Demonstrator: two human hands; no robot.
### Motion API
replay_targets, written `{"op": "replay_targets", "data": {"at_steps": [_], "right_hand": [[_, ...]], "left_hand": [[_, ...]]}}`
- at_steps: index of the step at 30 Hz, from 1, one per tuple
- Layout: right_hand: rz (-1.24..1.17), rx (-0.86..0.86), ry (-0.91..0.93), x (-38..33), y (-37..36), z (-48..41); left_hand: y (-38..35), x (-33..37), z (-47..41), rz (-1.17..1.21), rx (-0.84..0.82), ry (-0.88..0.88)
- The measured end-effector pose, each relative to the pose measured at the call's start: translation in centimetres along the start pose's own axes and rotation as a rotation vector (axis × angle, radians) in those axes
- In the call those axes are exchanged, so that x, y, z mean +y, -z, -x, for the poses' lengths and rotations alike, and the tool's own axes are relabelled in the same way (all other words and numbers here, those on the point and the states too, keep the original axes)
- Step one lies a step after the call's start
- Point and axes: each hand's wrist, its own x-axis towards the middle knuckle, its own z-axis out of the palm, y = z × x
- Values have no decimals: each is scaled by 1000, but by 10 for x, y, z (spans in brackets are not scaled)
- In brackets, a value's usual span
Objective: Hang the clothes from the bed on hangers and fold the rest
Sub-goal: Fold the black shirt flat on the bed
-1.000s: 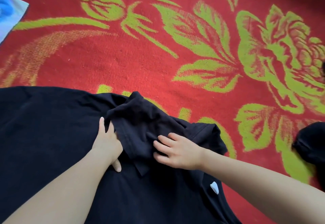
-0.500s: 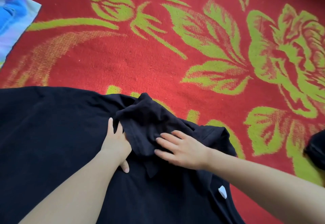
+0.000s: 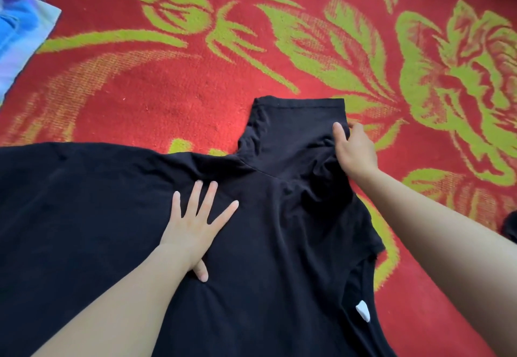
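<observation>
A black T-shirt [image 3: 279, 258] lies spread on a red blanket with green flowers [image 3: 195, 90]. One short sleeve [image 3: 293, 132] is laid out flat, pointing away from me. My left hand [image 3: 195, 225] presses flat on the shirt's body with fingers spread. My right hand [image 3: 354, 148] pinches the sleeve's right edge, thumb on top of the cloth and fingers behind it. A white label [image 3: 362, 310] shows inside the collar at the lower right.
A light blue cloth [image 3: 19, 26] lies at the upper left edge. Another dark garment [image 3: 510, 228] peeks in at the right edge. Bare blanket stretches beyond the sleeve.
The bunched sleeve has been unfolded and pulled out flat away from me. My right hand moved up and right to the sleeve's edge. My left hand spread its fingers flat on the shirt.
</observation>
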Motion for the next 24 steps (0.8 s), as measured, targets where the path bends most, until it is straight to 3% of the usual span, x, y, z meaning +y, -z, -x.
{"op": "replay_targets", "data": {"at_steps": [3, 5, 8, 12, 19, 21, 22, 24], "right_hand": [[-234, -19, -158, 2, -1, 6], [-417, -123, -269, 5, 4, 8], [-334, -208, -174, 3, 12, -2], [-193, 91, 68, -8, 13, -16], [-379, -39, -14, 3, 1, 11], [-318, -47, -57, 18, 4, 24], [-243, -51, -62, 26, 3, 31], [-126, -69, -36, 41, 2, 40]], "left_hand": [[-1, 0, 0, 3, 10, 9], [-1, 0, 0, 4, 10, 10], [-2, 0, -1, -13, -2, 15], [-3, 0, -3, -27, 8, 20], [3, -1, 2, -54, 32, -10], [6, -6, 6, -13, 41, -64], [10, -8, 11, 38, 92, -68], [30, -8, 18, 237, 385, -18]]}}
